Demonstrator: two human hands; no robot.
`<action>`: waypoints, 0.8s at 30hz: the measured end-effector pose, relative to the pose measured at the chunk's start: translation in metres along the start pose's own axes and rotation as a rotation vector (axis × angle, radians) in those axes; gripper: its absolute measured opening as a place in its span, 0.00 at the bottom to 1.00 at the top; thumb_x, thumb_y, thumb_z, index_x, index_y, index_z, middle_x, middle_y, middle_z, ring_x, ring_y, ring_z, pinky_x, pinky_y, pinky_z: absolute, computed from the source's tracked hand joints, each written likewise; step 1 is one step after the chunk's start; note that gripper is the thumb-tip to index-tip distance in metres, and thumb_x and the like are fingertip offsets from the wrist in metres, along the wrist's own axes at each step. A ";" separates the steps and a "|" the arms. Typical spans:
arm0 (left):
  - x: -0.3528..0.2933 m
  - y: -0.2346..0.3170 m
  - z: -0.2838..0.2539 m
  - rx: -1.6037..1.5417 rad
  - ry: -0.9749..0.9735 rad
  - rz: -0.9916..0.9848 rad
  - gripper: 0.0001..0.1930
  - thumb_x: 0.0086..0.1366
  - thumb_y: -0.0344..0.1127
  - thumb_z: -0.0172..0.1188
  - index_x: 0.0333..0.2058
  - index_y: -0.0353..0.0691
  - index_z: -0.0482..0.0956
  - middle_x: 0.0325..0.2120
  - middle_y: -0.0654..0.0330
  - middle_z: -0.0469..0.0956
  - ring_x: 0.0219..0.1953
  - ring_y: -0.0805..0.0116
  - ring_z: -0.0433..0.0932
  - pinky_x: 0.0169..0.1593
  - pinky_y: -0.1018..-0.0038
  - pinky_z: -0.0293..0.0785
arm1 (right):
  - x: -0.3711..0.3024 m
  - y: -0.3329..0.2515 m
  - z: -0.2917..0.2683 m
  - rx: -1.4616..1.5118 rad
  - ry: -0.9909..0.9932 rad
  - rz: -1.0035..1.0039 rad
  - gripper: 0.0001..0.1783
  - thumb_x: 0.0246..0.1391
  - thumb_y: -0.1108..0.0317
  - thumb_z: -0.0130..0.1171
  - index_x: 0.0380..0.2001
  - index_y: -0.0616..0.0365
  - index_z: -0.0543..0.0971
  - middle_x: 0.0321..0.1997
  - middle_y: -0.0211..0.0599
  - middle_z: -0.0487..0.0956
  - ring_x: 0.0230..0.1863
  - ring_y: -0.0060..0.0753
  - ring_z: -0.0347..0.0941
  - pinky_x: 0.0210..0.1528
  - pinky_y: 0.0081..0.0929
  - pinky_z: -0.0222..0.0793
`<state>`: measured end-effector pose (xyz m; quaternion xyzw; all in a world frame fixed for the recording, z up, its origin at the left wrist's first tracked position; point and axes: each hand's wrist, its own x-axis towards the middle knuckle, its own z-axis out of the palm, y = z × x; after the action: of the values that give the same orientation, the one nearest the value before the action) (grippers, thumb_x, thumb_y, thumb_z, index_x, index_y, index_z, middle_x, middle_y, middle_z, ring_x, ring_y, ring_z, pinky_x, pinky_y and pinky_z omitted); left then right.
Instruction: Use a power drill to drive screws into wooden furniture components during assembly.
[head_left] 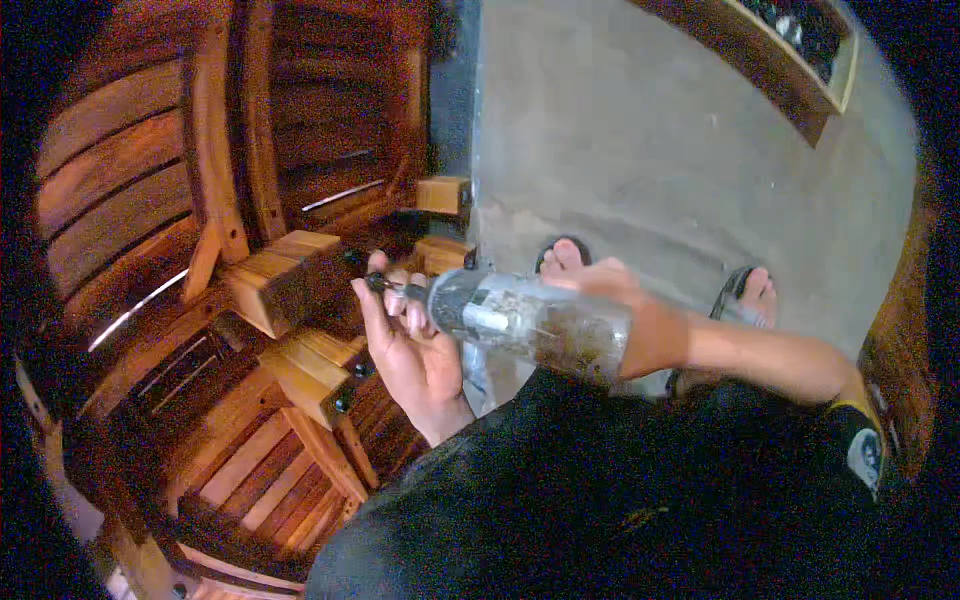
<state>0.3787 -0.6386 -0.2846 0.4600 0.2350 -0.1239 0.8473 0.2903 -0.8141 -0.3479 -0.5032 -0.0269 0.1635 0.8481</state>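
My right hand, blurred by motion, is closed at the rear of a worn grey cylindrical power driver. Its grip is hidden from above, and its narrow front points left. My left hand is palm up at that front end, with thumb and fingers curled together. Between the fingertips sits a small dark piece, apparently a fastener at the tip of the driver. Just left of this hand are stacked wooden blocks with dark round bolt heads, part of brown slatted wooden furniture.
More slatted wooden panels stand at the left, with protruding block ends near my left hand. My sandalled feet are on the grey floor. A wooden box with dark contents lies at the far right.
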 end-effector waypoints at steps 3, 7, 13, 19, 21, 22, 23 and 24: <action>-0.002 0.000 -0.004 -0.074 -0.029 0.042 0.17 0.69 0.42 0.43 0.50 0.37 0.66 0.20 0.70 0.59 0.19 0.80 0.56 0.21 0.85 0.54 | 0.000 0.000 0.006 -0.245 0.147 -0.303 0.25 0.34 0.58 0.63 0.39 0.55 0.74 0.31 0.41 0.78 0.33 0.37 0.74 0.36 0.31 0.64; -0.003 0.006 -0.006 -0.085 -0.067 0.049 0.17 0.69 0.39 0.42 0.52 0.37 0.64 0.20 0.70 0.59 0.18 0.83 0.55 0.20 0.85 0.52 | 0.013 0.000 0.012 -0.258 0.091 -0.419 0.22 0.33 0.63 0.63 0.36 0.60 0.74 0.30 0.45 0.77 0.31 0.45 0.75 0.33 0.33 0.68; 0.001 0.015 -0.003 -0.203 -0.126 -0.004 0.16 0.70 0.36 0.41 0.53 0.39 0.63 0.20 0.70 0.59 0.16 0.84 0.54 0.18 0.85 0.52 | 0.019 0.003 0.015 -0.304 0.128 -0.431 0.27 0.28 0.67 0.65 0.38 0.63 0.74 0.32 0.46 0.78 0.33 0.45 0.76 0.35 0.32 0.69; 0.000 0.016 -0.005 -0.119 -0.122 0.003 0.15 0.69 0.35 0.41 0.53 0.40 0.63 0.19 0.71 0.59 0.16 0.84 0.54 0.18 0.85 0.51 | 0.021 0.009 0.019 -0.279 0.146 -0.421 0.29 0.27 0.68 0.64 0.40 0.65 0.73 0.32 0.47 0.78 0.33 0.43 0.76 0.36 0.31 0.69; 0.001 0.018 -0.007 -0.142 -0.137 -0.003 0.15 0.69 0.35 0.41 0.52 0.40 0.63 0.19 0.71 0.59 0.16 0.84 0.54 0.18 0.85 0.51 | 0.020 0.011 0.021 -0.292 0.162 -0.469 0.29 0.27 0.68 0.64 0.40 0.65 0.73 0.32 0.47 0.78 0.33 0.43 0.76 0.36 0.31 0.69; 0.001 0.019 -0.007 -0.144 -0.160 0.000 0.15 0.70 0.36 0.41 0.52 0.40 0.64 0.19 0.71 0.59 0.16 0.84 0.54 0.18 0.85 0.50 | 0.021 0.011 0.021 -0.316 0.169 -0.503 0.29 0.27 0.68 0.64 0.40 0.65 0.73 0.32 0.47 0.78 0.33 0.43 0.76 0.36 0.31 0.69; 0.002 0.020 -0.008 -0.145 -0.167 -0.002 0.15 0.70 0.36 0.41 0.52 0.40 0.64 0.19 0.71 0.59 0.16 0.84 0.54 0.18 0.85 0.50 | 0.021 0.012 0.022 -0.306 0.177 -0.516 0.29 0.27 0.68 0.64 0.40 0.65 0.73 0.32 0.47 0.78 0.33 0.42 0.76 0.37 0.30 0.69; 0.002 0.021 -0.009 -0.148 -0.258 -0.037 0.16 0.69 0.34 0.40 0.54 0.42 0.63 0.19 0.72 0.59 0.18 0.85 0.55 0.23 0.87 0.54 | 0.023 0.012 0.022 -0.307 0.183 -0.506 0.28 0.27 0.68 0.64 0.39 0.65 0.73 0.32 0.46 0.78 0.33 0.42 0.76 0.36 0.30 0.69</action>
<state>0.3871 -0.6200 -0.2748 0.3718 0.1412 -0.1800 0.8997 0.3041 -0.7829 -0.3501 -0.6155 -0.0992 -0.1048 0.7748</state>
